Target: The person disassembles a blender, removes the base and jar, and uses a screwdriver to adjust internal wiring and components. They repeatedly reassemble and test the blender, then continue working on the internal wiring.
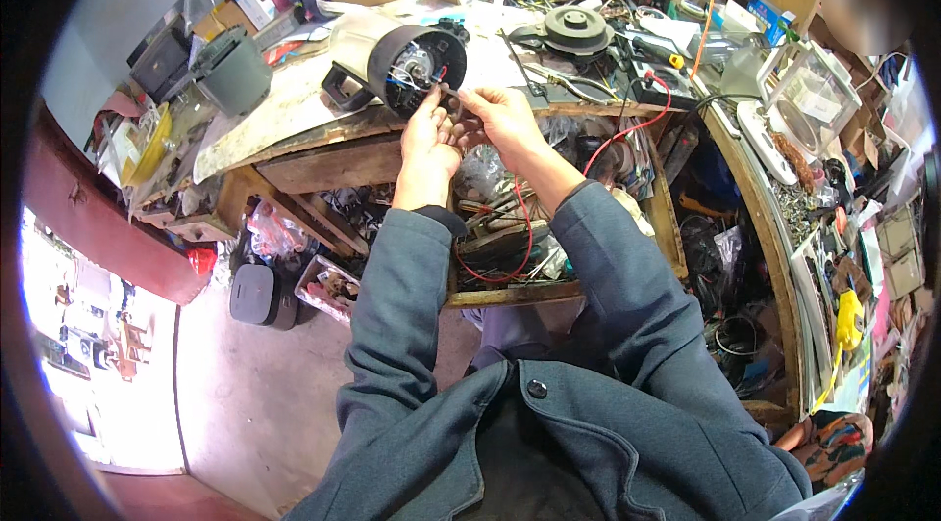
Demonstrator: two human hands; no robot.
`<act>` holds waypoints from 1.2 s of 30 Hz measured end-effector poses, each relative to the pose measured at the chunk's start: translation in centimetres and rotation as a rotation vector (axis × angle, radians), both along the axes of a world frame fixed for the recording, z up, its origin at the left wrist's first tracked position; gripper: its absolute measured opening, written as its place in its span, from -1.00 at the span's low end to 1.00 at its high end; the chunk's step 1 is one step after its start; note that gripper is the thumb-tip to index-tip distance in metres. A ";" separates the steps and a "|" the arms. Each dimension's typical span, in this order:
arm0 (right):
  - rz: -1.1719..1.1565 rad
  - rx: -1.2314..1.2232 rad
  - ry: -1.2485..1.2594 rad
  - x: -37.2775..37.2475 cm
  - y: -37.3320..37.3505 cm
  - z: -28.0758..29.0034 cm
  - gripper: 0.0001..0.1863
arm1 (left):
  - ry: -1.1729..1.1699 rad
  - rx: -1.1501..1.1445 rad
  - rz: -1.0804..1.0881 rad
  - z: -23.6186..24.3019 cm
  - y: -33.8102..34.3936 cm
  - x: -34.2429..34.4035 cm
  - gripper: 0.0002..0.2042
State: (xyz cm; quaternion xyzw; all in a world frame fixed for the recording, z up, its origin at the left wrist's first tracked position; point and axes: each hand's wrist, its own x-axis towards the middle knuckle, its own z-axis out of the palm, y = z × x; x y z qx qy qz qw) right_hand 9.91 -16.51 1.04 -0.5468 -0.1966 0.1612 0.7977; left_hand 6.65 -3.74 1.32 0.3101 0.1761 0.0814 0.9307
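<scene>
On the bench edge a kettle-like appliance (365,41) lies on its side, with a clear body, a black handle and a black round base. The base's open underside (417,65) faces me, showing wires and a round metal part. My left hand (431,144) is at the lower rim of this opening, fingers curled and the tips pinched together. Beside it, my right hand (502,119) pinches with thumb and forefinger close to the left fingertips. What either hand holds is too small to make out. A red cable (529,227) loops down below the hands.
Under the hands an open drawer (515,297) holds tools and plastic bags. Pliers (578,88) and a round dark disc-shaped part (576,31) lie on the bench to the right. A grey bin-like container (230,70) stands left. Clutter covers the right-hand bench; a yellow tool (849,320) lies there.
</scene>
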 end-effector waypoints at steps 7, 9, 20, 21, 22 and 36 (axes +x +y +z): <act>-0.114 -0.236 -0.292 1.7 0.7 0.1 -0.81 | -0.163 -0.035 -0.028 -1.1 1.3 0.6 -0.78; -0.260 -0.452 -0.646 0.7 0.1 1.4 -0.86 | -0.128 -0.032 -0.023 -1.6 1.5 0.4 -0.77; -0.515 -1.036 -1.698 -1.6 0.7 3.7 -0.87 | -0.327 0.178 -0.054 0.5 -2.0 -4.1 -0.69; -0.492 -0.981 -1.710 -1.8 0.5 4.4 -0.79 | -0.319 0.232 -0.059 -0.9 -0.8 -3.5 -0.54; -0.483 -0.924 -1.687 -1.6 0.7 4.3 -0.79 | -0.355 0.256 -0.051 -1.1 -0.5 -3.7 -0.54; -0.617 -0.593 -1.023 -1.8 -1.7 3.1 -0.69 | -0.219 -0.081 0.055 -2.6 0.6 2.4 -0.81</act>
